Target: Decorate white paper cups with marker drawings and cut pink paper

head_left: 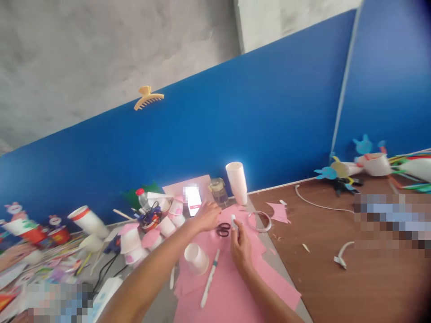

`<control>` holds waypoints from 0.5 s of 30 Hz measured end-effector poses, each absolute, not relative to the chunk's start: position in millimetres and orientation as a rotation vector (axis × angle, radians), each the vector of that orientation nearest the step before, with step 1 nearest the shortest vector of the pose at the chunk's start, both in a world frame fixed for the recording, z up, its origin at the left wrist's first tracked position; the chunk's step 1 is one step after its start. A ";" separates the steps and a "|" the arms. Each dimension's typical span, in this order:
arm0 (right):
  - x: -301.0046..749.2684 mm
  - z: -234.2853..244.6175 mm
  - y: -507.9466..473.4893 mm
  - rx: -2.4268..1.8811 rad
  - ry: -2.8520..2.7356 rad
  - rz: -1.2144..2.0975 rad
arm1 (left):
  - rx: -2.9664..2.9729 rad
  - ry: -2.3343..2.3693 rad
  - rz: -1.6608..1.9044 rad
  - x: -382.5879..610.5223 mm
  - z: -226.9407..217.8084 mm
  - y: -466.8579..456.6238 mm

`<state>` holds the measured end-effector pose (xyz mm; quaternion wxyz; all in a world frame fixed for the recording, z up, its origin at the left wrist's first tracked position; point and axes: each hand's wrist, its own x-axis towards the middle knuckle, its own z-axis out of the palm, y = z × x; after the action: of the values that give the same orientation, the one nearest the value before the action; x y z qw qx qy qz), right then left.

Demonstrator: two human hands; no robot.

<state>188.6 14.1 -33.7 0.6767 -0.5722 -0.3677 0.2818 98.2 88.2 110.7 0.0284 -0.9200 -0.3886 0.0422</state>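
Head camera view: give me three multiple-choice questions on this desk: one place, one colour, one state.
1. Where is the yellow claw clip? A on the blue partition's top edge; B on the pink paper; C inside a cup.
2. What colour are the handles of the scissors? A red; B black; C green.
3. What is the right hand doing? A holding the scissors; B lying flat; C pinching a small white piece.

1 A: it sits on the partition's edge.
2 B: the finger loops look black.
3 C: its fingertips grip the piece.
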 end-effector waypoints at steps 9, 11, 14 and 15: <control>187.4 -28.5 7.0 -1.381 -0.996 0.630 | -2.499 -1.977 -0.089 -25.1 80.6 25.9; 186.3 -28.0 6.4 -1.405 -1.041 0.584 | -2.438 -2.103 -0.139 -50.8 62.5 9.4; 183.9 -31.2 6.6 -1.438 -1.206 0.433 | -2.370 -2.243 -0.269 -73.4 37.3 -1.6; 183.0 -32.8 6.6 -1.459 -1.285 0.366 | -2.343 -2.293 -0.320 -77.3 30.3 -2.0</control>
<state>183.0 6.6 -32.8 0.5494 -0.6163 -0.5427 0.1546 -77.3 -2.0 30.3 -0.0759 -0.7093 -0.6941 -0.0969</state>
